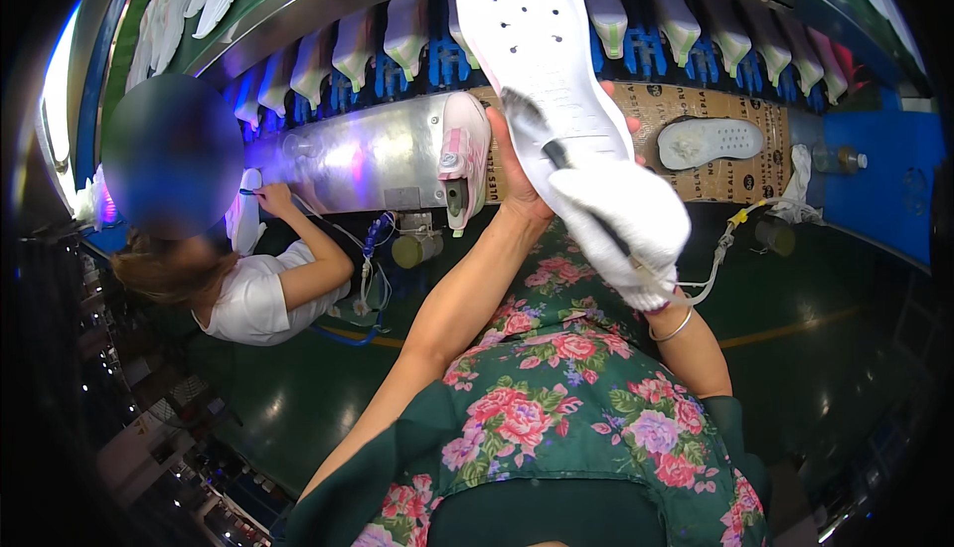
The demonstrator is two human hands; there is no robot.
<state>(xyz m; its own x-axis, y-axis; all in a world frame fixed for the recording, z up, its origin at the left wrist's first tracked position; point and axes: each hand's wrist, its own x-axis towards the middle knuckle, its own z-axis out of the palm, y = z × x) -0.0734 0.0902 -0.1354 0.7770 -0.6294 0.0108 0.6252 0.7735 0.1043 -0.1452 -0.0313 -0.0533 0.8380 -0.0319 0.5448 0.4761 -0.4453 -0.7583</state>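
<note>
Floral apron [566, 388] and two forearms fill the lower view, both rising toward a white sole [532, 40] held up close to the camera. That sole is tilted with its perforated inner face turned to the person, toe pointing up and away — an angle that lays the whole surface open to the brush. Bare, the left hand [517, 174] is closed around the sole's heel end from behind, so the face stays unobstructed. Gloved in white, the right hand [626, 229] is clenched on a dark brush [532, 125], its bristles touching the sole near the heel; a thin hose [720, 254] trails from this hand down to the right.

Beyond the sole, a pink-and-white shoe [462, 159] stands on the desk [368, 159], a shiny metal surface. To the right a second sole [711, 142] lies flat on cardboard. Behind, a row of lasts [407, 35] sits on blue holders — toes down, evenly spaced. At left a co-worker [263, 294] in a white shirt reaches toward the desk.
</note>
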